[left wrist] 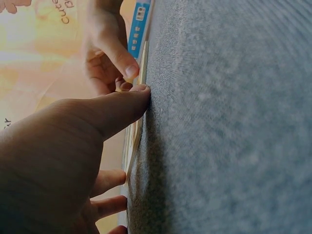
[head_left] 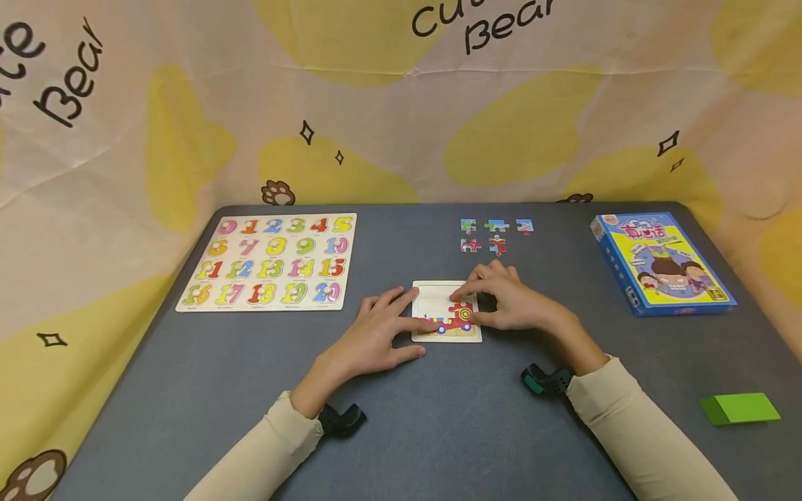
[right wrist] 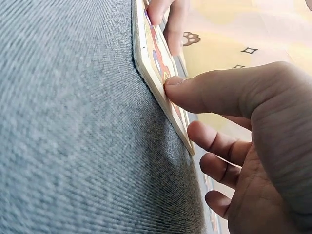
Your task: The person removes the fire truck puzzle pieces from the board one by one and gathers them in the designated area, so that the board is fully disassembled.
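Observation:
A small pale puzzle board (head_left: 432, 296) lies flat on the table, its lower part filled with a red vehicle picture. My left hand (head_left: 378, 332) rests at its left side with fingers spread, the index fingertip on the picture and the thumb near the front edge. At the right end of the picture, a red puzzle piece (head_left: 464, 314) with a yellow round pattern sits between the thumb and index finger of my right hand (head_left: 510, 299). In the right wrist view the right thumb (right wrist: 195, 92) touches the picture surface; the other fingers are bent.
Several loose puzzle pieces (head_left: 497, 226) lie behind the board. On the left is a number board (head_left: 288, 257); on the right, a blue and yellow box (head_left: 667, 268). A green block (head_left: 739, 409) sits at the front right. A printed cloth (head_left: 376, 104) hangs behind the grey table (head_left: 464, 424).

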`<state>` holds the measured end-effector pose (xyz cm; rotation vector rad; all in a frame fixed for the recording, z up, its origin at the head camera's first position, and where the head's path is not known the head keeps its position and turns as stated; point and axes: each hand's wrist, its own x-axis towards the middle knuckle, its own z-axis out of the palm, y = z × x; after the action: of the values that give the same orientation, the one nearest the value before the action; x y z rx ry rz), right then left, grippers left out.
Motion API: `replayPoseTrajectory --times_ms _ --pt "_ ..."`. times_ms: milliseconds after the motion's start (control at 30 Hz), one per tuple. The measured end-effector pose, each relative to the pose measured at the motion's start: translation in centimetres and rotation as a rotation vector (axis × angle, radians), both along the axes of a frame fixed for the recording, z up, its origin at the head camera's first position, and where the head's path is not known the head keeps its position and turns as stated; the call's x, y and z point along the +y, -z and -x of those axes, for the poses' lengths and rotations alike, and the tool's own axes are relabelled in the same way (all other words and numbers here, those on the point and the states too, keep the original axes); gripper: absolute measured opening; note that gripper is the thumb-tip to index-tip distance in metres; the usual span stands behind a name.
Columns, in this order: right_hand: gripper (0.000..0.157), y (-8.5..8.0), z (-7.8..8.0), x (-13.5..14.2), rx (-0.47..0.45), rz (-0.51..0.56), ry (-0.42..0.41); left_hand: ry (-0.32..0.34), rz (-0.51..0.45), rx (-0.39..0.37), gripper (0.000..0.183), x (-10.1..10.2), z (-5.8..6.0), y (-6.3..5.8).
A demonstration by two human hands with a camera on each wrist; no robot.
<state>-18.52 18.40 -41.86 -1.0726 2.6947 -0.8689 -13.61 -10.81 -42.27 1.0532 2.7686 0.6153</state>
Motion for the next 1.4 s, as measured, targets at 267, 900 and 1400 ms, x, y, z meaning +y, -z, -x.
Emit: replayPoseTrajectory --times_ms 267,900,1400 --pt "0.035 -0.04 0.00 0.05 -0.012 0.003 0.003 -0.002 -0.002 -0.001 0.041 0.01 -0.09 -0.25" --pt "0.034 -0.09 0.01 0.05 -0.022 -0.002 -0.018 0.000 0.015 -0.004 0.042 0.11 0.07 -0.05" --pt "0.036 -0.33 0.01 0.07 -0.025 -0.014 -0.032 -0.002 0.005 -0.008 0.042 0.07 -0.11 -0.23"
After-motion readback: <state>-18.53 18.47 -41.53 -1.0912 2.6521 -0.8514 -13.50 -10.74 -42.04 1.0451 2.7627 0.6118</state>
